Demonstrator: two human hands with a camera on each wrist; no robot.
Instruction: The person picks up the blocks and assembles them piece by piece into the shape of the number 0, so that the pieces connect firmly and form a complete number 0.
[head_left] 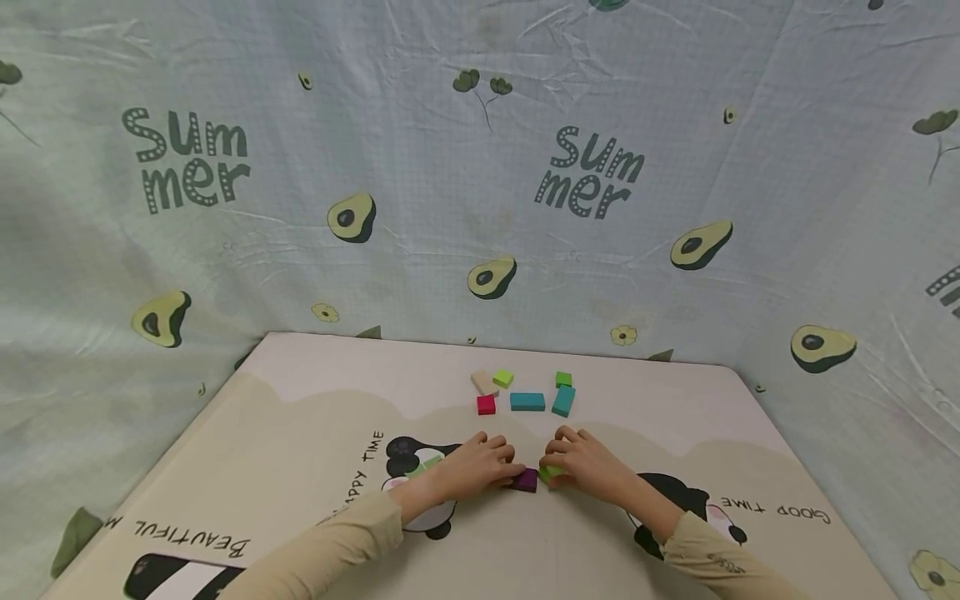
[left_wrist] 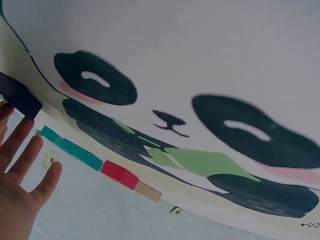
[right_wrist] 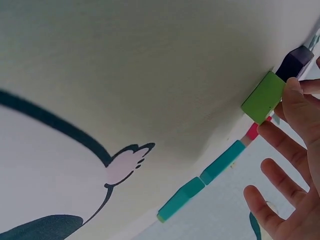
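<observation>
In the head view, my left hand (head_left: 477,462) holds a dark purple block (head_left: 527,480) on the table, its fingertips at the block's left end. Just to the right, my right hand (head_left: 588,464) pinches a light green block (head_left: 550,475). The right wrist view shows this green block (right_wrist: 264,97) by the thumb and a fingertip, close beside the purple block (right_wrist: 296,61). At the left edge of the left wrist view, the purple block (left_wrist: 21,97) is at the fingertips; the left thumb is hidden there.
Beyond the hands lie a red block (head_left: 486,405), a beige block (head_left: 484,383), two teal blocks, one lengthwise (head_left: 527,402) and one angled (head_left: 563,401), and two small green blocks (head_left: 503,378). The panda-printed table (head_left: 315,433) meets a patterned cloth (head_left: 420,292) behind.
</observation>
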